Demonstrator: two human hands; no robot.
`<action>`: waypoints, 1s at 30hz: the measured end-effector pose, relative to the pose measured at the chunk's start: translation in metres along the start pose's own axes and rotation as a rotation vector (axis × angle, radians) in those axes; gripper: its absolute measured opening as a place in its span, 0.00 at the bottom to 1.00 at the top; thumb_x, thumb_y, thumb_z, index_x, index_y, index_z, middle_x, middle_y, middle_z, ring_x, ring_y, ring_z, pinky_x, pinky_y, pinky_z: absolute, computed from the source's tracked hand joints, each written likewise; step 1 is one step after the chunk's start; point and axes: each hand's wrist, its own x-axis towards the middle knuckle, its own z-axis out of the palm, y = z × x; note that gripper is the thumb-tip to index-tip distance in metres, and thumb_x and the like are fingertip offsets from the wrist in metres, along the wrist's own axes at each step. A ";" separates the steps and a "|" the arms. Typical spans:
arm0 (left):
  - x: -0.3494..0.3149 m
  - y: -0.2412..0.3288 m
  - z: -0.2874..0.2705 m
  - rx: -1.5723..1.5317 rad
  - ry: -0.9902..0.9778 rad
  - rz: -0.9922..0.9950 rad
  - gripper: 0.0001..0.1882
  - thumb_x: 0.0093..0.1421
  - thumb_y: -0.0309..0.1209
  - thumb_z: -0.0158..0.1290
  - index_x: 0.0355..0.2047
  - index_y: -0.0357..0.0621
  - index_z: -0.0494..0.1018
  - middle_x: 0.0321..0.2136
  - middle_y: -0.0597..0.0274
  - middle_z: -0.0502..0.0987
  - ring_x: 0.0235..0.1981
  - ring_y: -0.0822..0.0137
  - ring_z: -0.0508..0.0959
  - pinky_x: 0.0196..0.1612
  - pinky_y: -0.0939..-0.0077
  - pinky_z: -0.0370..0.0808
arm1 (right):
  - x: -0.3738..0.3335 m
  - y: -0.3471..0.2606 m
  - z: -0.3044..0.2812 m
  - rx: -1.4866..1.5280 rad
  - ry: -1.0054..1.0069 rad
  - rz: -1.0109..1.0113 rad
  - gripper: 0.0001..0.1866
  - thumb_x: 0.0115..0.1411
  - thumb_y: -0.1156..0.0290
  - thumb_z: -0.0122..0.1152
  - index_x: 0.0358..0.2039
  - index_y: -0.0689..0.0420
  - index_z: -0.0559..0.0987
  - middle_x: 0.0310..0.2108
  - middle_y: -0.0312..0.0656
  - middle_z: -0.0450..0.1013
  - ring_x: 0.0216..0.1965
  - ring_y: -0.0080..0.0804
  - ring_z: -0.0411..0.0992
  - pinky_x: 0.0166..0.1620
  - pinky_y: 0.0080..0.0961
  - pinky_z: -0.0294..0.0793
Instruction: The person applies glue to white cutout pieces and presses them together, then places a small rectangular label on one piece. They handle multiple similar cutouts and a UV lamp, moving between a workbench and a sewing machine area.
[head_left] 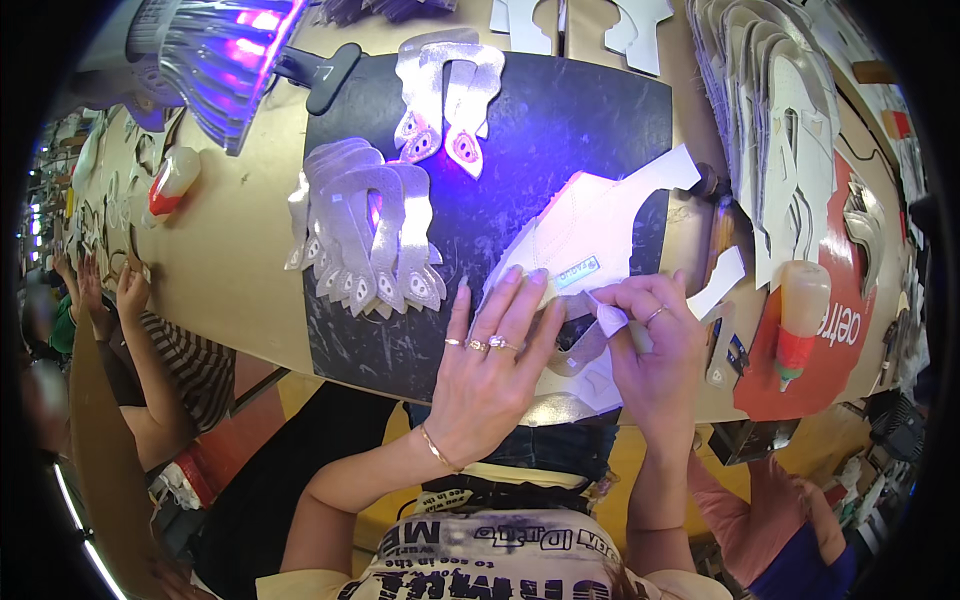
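Observation:
A white shoe-upper piece [590, 220] with stitched lines and a small blue-edged label lies at the near right of the black mat. My left hand [490, 370] presses on its near left edge, fingers stretched and spread. My right hand [655, 345] is closed, pinching a small pale flap at the piece's near edge between thumb and fingers. Between and below my hands show a grey curved strip [583, 350] and a shiny piece [570, 408] by the table edge; how they join is partly hidden.
Silvery cut-out parts [370, 240] lie fanned on the black mat [540, 120], with others [480, 75] farther back. A lamp [220, 60] glows purple at upper left. Glue bottles [800, 320] [175, 180] stand on both sides. Stacked uppers [775, 120] sit right. Another person's hands [130, 290] show left.

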 end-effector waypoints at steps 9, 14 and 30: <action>-0.001 0.004 -0.001 0.094 -0.059 -0.005 0.28 0.56 0.28 0.52 0.60 0.47 0.70 0.65 0.57 0.62 0.67 0.55 0.62 0.65 0.42 0.57 | 0.002 0.001 0.006 0.069 0.046 0.022 0.11 0.53 0.84 0.62 0.36 0.56 0.82 0.33 0.39 0.75 0.37 0.41 0.74 0.67 0.54 0.53; -0.001 0.002 -0.001 0.125 -0.026 0.059 0.24 0.54 0.27 0.57 0.54 0.45 0.75 0.62 0.58 0.66 0.65 0.48 0.63 0.63 0.41 0.60 | 0.002 -0.001 0.006 0.030 0.045 0.021 0.10 0.53 0.83 0.62 0.35 0.56 0.82 0.33 0.39 0.75 0.38 0.41 0.74 0.65 0.51 0.55; 0.010 0.001 -0.009 0.031 -0.103 0.089 0.27 0.55 0.27 0.52 0.57 0.41 0.71 0.59 0.53 0.66 0.64 0.59 0.66 0.64 0.44 0.57 | 0.002 -0.009 0.006 -0.034 0.114 0.085 0.10 0.47 0.76 0.70 0.33 0.56 0.85 0.33 0.39 0.64 0.36 0.33 0.65 0.42 0.33 0.64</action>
